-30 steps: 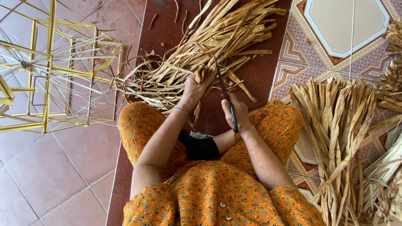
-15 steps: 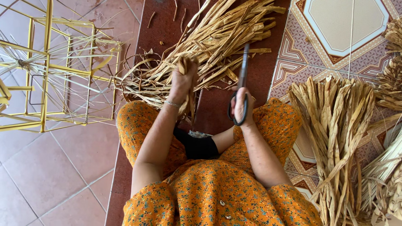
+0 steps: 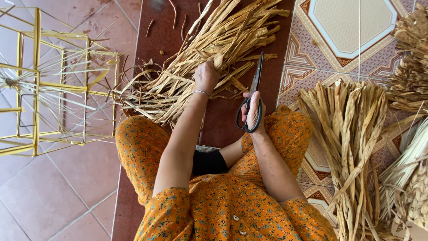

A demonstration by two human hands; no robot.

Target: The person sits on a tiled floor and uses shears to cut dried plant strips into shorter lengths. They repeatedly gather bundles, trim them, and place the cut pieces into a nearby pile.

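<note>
floor point(image 3: 71, 192): reddish tiles | straw pile point(image 3: 214, 53) ahead | yellow frame point(image 3: 53, 89) left | straw bundle point(image 3: 352, 147) right

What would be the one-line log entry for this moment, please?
left hand: grips dried straw bundle | right hand: holds black scissors, blades closed, pointing up | floor: red tiles

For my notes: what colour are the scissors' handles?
Black, on the scissors in the right hand; head view.

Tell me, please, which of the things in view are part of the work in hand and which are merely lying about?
In use:
- left hand gripping the dried leaf pile
- right hand holding black scissors, blades closed

Lying about:
- yellow wire frame
- standing straw bundle
- braided bundles
</note>
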